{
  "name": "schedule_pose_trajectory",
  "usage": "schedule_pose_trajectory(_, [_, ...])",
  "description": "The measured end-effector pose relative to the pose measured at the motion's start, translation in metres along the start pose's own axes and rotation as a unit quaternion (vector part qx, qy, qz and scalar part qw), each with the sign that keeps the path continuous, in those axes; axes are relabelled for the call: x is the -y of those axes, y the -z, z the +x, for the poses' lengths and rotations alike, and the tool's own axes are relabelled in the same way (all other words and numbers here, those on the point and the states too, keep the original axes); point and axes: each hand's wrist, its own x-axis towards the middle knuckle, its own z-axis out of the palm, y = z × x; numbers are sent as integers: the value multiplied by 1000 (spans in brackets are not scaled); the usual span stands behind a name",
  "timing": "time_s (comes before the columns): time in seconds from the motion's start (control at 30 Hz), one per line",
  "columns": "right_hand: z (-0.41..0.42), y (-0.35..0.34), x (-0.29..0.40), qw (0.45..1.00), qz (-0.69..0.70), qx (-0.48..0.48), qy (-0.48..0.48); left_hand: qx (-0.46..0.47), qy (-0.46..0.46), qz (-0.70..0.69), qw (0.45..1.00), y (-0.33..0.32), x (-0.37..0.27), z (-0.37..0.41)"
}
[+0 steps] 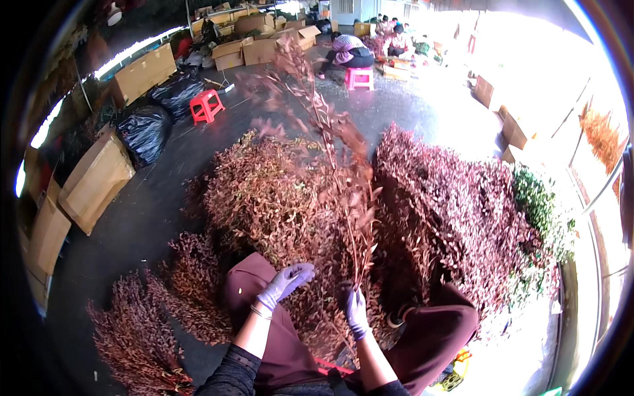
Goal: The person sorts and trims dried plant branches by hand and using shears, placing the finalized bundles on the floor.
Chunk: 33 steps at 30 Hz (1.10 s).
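My right hand (356, 309), in a thin purple work glove, grips the lower stems of a few long reddish-brown leafy branches (333, 158). They stand up and lean away from me, their tops blurred. Over my left thigh hovers my gloved left hand (290, 283), fingers stretched out to the right, apart from the stems, with nothing seen in it. Beyond my knees lies a large heap of reddish-brown branches (267, 193). To its right is a second, more purplish heap (455, 198).
Tied bunches of branches (143, 326) lie at front left. Green foliage (535, 198) edges the right heap. Black plastic bags (144, 132), cardboard boxes (96, 178) and a red stool (206, 106) stand left. People (350, 49) sit at the back. A yellow container (461, 369) is beside my right leg.
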Motion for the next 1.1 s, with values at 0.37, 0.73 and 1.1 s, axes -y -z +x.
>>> schedule_pose_trajectory(0.37, [-24, -22, 25, 978, -16, 108, -179, -146, 35, -138, 979, -7, -4, -59])
schedule_pose_trajectory(0.73, [-30, -36, 57, 929, -51, 260, -257, -22, -70, -159, 984, 12, -21, -86])
schedule_pose_trajectory(1.1, [-34, -30, 56, 924, -31, 289, -248, -2, -137, -163, 977, 19, -52, -53])
